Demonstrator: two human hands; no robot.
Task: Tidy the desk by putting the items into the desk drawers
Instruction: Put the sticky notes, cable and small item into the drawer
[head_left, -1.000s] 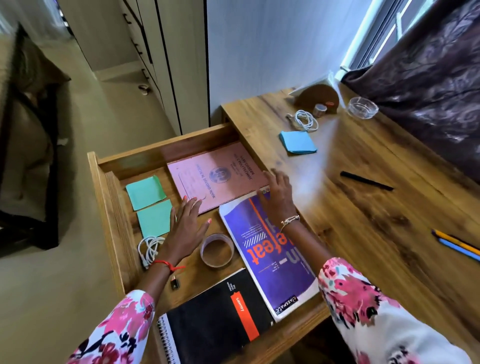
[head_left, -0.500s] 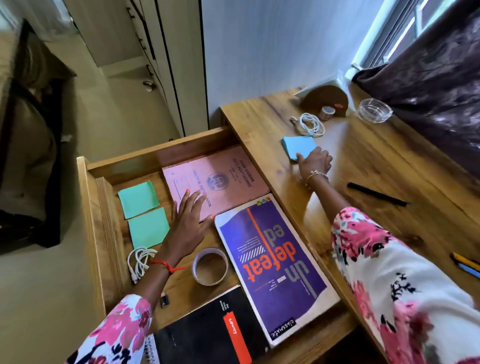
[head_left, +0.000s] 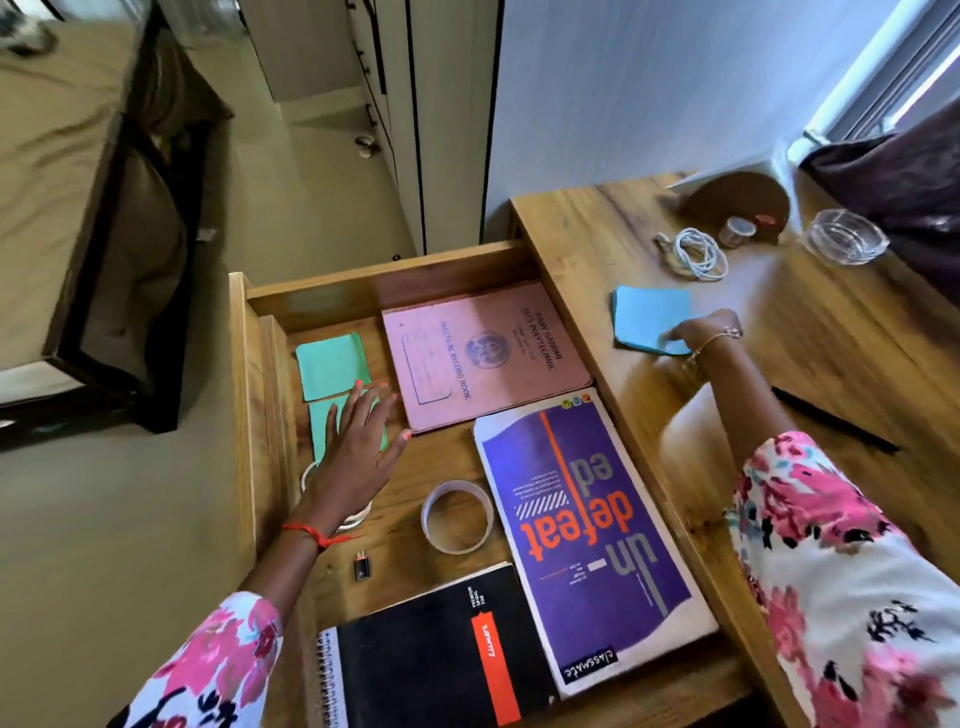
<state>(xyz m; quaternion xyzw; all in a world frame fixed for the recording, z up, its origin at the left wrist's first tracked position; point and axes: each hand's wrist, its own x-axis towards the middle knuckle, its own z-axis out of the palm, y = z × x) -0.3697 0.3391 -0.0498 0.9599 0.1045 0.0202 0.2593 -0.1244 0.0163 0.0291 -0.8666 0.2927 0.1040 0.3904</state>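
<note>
The open wooden drawer (head_left: 244, 395) holds a pink record book (head_left: 483, 358), a purple notebook (head_left: 587, 535), a black spiral notebook (head_left: 431, 654), a tape roll (head_left: 457, 514), two green sticky pads (head_left: 330, 364), a white cable and a small black adapter (head_left: 362, 567). My left hand (head_left: 358, 447) lies flat with fingers spread over the nearer green pad. On the desk (head_left: 587, 244), my right hand (head_left: 701, 335) touches the near right corner of a blue sticky pad (head_left: 647, 317), fingers curled on its edge.
Farther back on the desk lie a coiled white cable (head_left: 693, 254), a small tape roll (head_left: 737, 231), a brown half-round wooden stand (head_left: 737, 200) and a glass ashtray (head_left: 844, 236). A black pen (head_left: 831, 418) lies right of my arm. A dark bed frame (head_left: 130, 260) stands left.
My right hand left the purple notebook, reached across the desk and now rests on the blue sticky pad. My left hand slid left from the pink book onto the green pad.
</note>
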